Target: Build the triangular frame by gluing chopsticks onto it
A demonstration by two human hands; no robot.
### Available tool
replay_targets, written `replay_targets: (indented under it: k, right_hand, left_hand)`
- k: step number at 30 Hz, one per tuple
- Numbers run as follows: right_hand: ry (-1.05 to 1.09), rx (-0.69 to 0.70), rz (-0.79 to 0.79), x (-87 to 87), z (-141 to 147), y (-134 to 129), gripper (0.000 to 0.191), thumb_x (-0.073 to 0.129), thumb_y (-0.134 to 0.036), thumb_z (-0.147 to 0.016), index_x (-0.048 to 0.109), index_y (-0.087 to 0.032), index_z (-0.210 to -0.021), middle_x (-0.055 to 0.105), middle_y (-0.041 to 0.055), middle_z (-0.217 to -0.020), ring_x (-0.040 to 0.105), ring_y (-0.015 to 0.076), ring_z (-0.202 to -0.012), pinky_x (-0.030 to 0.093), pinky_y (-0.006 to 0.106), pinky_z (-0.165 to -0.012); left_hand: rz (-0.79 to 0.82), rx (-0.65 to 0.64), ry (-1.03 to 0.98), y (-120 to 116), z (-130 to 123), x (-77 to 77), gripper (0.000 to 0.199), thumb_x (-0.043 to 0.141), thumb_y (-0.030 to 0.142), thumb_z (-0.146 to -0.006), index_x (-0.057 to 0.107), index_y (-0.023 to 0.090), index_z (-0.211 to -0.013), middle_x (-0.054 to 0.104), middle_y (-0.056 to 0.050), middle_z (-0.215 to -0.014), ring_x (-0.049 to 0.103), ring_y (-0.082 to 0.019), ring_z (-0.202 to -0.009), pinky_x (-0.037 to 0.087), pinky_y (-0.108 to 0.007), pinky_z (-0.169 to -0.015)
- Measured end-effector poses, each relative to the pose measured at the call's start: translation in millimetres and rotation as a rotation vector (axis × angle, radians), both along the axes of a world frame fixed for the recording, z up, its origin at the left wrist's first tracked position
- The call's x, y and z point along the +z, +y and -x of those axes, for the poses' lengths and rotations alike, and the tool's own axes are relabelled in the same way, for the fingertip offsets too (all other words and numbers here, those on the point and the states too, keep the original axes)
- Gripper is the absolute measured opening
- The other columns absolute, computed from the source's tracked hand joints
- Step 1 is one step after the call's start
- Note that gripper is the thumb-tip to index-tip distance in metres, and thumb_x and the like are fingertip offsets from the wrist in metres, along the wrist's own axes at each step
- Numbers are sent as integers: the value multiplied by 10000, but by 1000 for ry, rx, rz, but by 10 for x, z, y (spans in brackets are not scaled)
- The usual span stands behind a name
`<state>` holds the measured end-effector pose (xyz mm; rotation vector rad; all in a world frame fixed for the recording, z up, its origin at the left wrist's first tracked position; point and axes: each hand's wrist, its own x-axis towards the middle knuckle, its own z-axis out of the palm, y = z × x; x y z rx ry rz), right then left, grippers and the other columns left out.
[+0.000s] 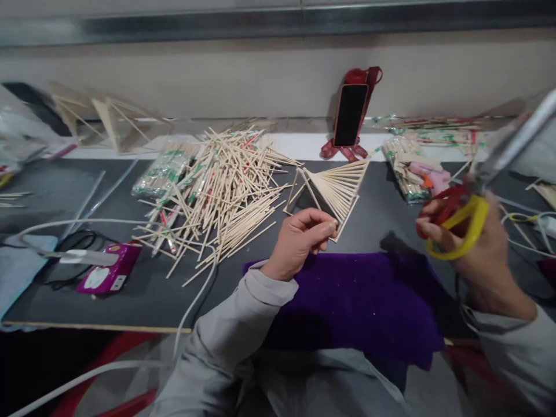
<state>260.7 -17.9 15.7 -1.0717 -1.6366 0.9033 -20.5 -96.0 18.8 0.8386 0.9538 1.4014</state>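
My left hand (304, 234) is closed, thumb and forefinger pinched together at the lower corner of a fan-shaped frame (343, 188) of thin wooden sticks. What sits between the fingertips is too small to make out, and the hand covers part of the frame. Raised at the right, my right hand (475, 252) grips a pair of scissors (467, 226) by its red and yellow handles. Their blades point up and to the right, blurred and away from the frame. Under both forearms lies a purple cloth (356, 307) along the table's front edge.
Left of the frame spreads a big pile of loose sticks (230, 179), with a wrapped bundle (167, 168) behind. A phone (351, 116) leans upright at the back. A pink glue gun (430, 175) rests right. A white cable (208, 278) crosses near a magenta power box (110, 266).
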Motion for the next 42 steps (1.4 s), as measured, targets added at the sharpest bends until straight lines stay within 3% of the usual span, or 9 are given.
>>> replay_targets:
  k: [3,5,9,13,21,27,36,42]
  right_hand:
    - [37,215,-102,67,192,-145,726,736,-211,-771,437,-440,-1392,579,6,-964,611,169,-776,543,322,-684]
    - [-48,310,-111,64,359,-181,707,734,-248,-783,436,-416,-1401,554,6,-943,587,154,-749,535,297,-654]
    - [-424,420,-175,34,677,-151,744,789,-352,-724,446,-296,-1382,586,69,-1138,623,211,-935,540,366,-823]
    - [-542,508,-279,-1,860,-81,775,776,-415,-717,401,-243,-1372,564,120,-1271,616,268,-1080,520,420,-918]
    - [-605,528,-357,-84,869,-43,756,773,-429,-695,414,-215,-1325,588,140,-1238,616,298,-1072,508,454,-914]
    - [-602,527,-355,-53,874,-82,751,788,-456,-677,433,-217,-1294,605,130,-1179,620,294,-1022,506,456,-882]
    - [-568,535,-347,-58,891,-156,708,771,-462,-705,437,-205,-1274,602,133,-1188,625,279,-1011,515,406,-846]
    - [-585,505,-366,-53,914,-223,548,692,-375,-808,468,-206,-1279,616,88,-1027,614,221,-866,515,352,-754]
  left_hand:
    - [-101,126,150,-7,50,26,149,764,297,-774,704,167,-815,673,15,-661,519,-40,-470,390,-148,-426]
    - [-157,195,209,6,93,24,142,761,291,-770,710,165,-812,668,15,-657,511,-42,-470,404,-156,-437]
    - [-245,265,286,21,208,36,103,743,244,-757,713,162,-812,670,12,-661,512,-48,-469,408,-166,-446]
    - [-311,297,396,-17,319,61,61,741,201,-736,708,155,-758,672,5,-666,520,-56,-494,421,-173,-478]
    - [-336,302,528,-40,315,-14,61,698,158,-765,740,161,-809,686,-4,-689,565,-74,-573,441,-164,-528]
    - [-335,294,582,-29,293,-40,101,710,94,-694,725,167,-762,709,-9,-718,626,-104,-640,483,-181,-585]
    - [-349,281,608,-47,264,-77,62,724,139,-718,730,165,-773,713,-14,-705,600,-94,-576,450,-169,-519]
    - [-376,260,595,-80,218,-94,49,751,211,-748,730,172,-769,716,-26,-710,629,-108,-602,469,-182,-544]
